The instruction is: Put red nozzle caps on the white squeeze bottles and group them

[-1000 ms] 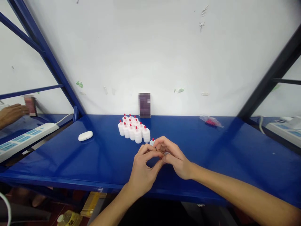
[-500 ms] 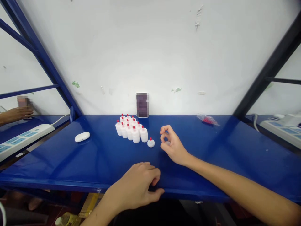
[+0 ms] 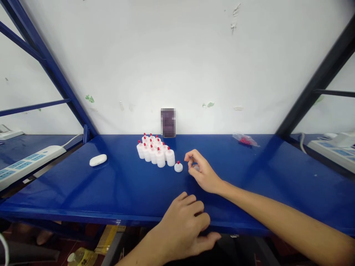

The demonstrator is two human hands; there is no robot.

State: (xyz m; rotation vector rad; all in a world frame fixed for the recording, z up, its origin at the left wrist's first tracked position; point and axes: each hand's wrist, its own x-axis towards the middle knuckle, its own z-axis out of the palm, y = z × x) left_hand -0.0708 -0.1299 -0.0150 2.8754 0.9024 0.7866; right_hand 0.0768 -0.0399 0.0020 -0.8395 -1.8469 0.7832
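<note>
Near the table's front edge is my left hand (image 3: 186,229), back up, its fingers loosely bent and the thumb apart; I see nothing in it. My right hand (image 3: 203,173) hovers low over the blue table (image 3: 133,192) with curled fingers. A small whitish piece shows between those fingers, mostly hidden, so its kind is unclear. Just left of the right hand sits a white round cap with a red tip (image 3: 178,167). Beyond it several white bottles with red tips (image 3: 160,159) stand upright in a tight group.
On the left lie a white earbud case (image 3: 98,160) and a power strip (image 3: 33,162). A dark pixelated upright object (image 3: 168,122) leans at the white wall. At the back right lies a clear bag of red pieces (image 3: 245,140). Blue and dark metal posts flank the table.
My left hand has moved right and slightly nearer to me, its fingers spreading. My right hand has shifted slightly left toward the cap. Another person's hand at far left is gone from view.
</note>
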